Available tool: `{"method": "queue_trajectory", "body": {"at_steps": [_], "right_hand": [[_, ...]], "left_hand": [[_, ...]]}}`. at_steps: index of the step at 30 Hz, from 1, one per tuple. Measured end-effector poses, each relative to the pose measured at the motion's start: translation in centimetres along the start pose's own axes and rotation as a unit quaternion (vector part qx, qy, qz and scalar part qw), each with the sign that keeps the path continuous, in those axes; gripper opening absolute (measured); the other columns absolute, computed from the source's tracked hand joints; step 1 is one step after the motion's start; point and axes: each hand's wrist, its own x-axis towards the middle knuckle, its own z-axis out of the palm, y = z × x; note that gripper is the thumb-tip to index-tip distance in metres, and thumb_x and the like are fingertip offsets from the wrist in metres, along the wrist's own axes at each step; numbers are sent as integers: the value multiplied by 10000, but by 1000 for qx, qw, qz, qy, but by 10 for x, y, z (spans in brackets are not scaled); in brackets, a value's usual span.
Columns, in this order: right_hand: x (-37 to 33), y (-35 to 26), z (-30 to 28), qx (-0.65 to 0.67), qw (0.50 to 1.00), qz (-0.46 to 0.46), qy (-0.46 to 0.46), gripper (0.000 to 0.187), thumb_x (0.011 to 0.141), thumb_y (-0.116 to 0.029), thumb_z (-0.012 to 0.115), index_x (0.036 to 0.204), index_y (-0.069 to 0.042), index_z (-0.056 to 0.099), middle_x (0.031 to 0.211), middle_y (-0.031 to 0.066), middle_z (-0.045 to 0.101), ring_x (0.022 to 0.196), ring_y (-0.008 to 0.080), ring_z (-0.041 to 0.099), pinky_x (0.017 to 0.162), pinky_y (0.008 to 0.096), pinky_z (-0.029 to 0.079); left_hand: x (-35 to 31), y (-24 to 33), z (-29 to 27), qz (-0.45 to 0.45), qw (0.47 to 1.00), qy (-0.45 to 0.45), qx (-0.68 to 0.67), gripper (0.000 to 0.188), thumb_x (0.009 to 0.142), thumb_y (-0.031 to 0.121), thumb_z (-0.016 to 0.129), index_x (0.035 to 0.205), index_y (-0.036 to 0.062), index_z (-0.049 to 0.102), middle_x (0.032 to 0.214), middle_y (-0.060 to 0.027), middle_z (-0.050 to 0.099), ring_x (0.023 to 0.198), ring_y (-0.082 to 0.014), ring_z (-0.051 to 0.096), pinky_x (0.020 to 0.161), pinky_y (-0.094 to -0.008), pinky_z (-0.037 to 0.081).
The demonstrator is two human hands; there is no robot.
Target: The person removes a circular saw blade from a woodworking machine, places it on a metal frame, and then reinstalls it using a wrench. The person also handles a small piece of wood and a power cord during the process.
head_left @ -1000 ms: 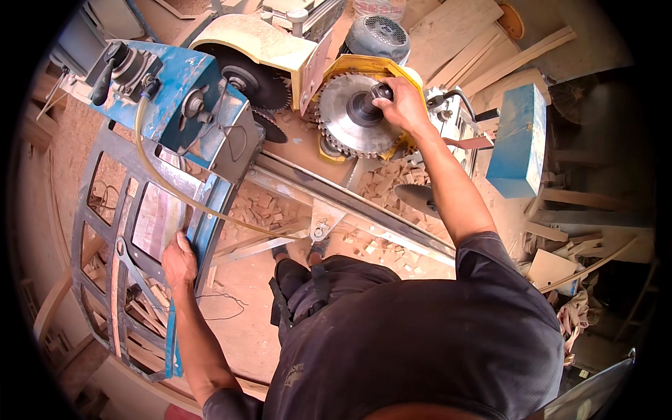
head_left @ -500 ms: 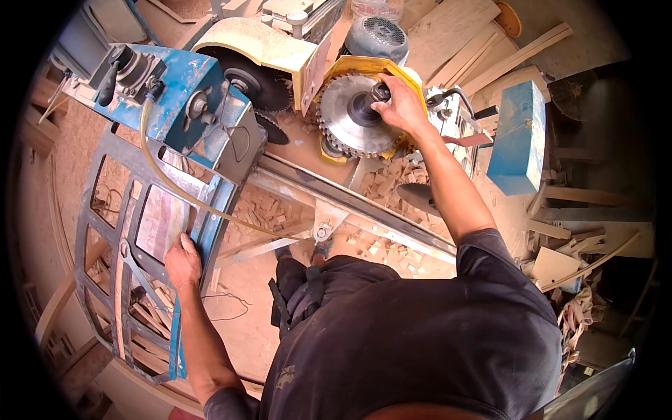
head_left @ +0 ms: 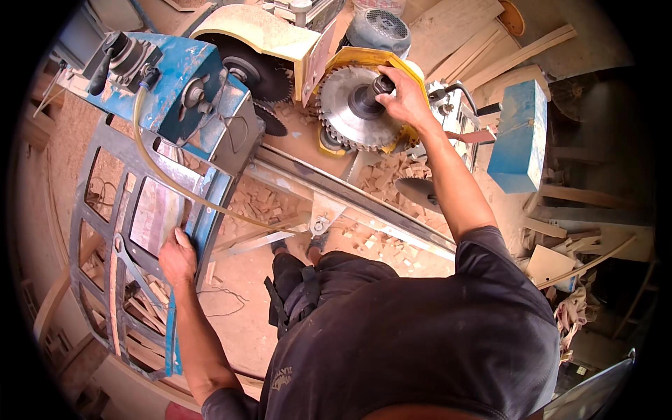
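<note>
A round toothed saw blade (head_left: 339, 105) sits in a yellow guard (head_left: 378, 56), with a dark hub at its middle. My right hand (head_left: 407, 98) reaches forward to it, thumb and fingers closed around the dark nut (head_left: 382, 85) at the end of the hub. On the left, my left hand (head_left: 177, 259) rests curled on the edge of a grey metal frame (head_left: 105, 227) beside a blue rail (head_left: 204, 222). Its fingers are partly hidden, so its grip does not show clearly. A long wrench (head_left: 133, 264) lies on the frame next to it.
A darker saw blade (head_left: 260, 77) sits under a cream cover (head_left: 266, 28), left of the yellow guard. Another blade (head_left: 418, 190) stands low under my right forearm. A blue box-shaped cover (head_left: 518, 136) is at right. Wood offcuts (head_left: 269, 203) litter the floor.
The view has shifted slightly. My right hand stays on the nut, which appears a little farther out from the blade. My left hand remains at the frame edge.
</note>
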Motion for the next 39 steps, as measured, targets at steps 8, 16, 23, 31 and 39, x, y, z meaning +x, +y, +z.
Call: {"method": "queue_trajectory", "body": {"at_steps": [8,16,23,31,39], "right_hand": [[0,-23,-4,-72,988,130,-38,520,777,-234,753,1211,24,631,1140,221,659,1112,389,611,991,422,471],[-6,-10,9,-55,994,83,37,465,758,-205,766,1155,3,639,1092,220,655,1073,395,609,969,450,465],[-1,-24,3,-120,983,142,6,533,791,-349,767,1101,48,596,1113,252,612,1098,406,577,952,493,447],[-4,19,18,15,1000,4,4,455,762,-213,773,1126,14,623,1187,198,643,1123,368,604,984,482,459],[4,-13,-7,-84,992,91,-19,511,796,-255,758,1193,25,600,1084,239,668,1057,425,629,940,487,486]], "left_hand": [[-1,3,-2,-3,1000,-2,-3,444,1030,386,363,1120,80,672,1007,-273,679,961,-487,623,824,-552,482],[0,2,3,16,1000,26,1,458,1021,386,375,1082,56,686,1010,-274,675,942,-494,619,818,-549,484],[-3,1,7,13,999,41,8,505,1018,379,374,1108,7,702,993,-297,676,934,-495,627,819,-544,489],[-2,3,7,9,999,41,23,488,1016,373,371,1091,22,702,987,-281,687,923,-487,638,819,-546,498],[-1,6,4,22,998,51,14,491,1017,376,368,1046,8,691,950,-304,671,911,-513,621,811,-564,486]]}}
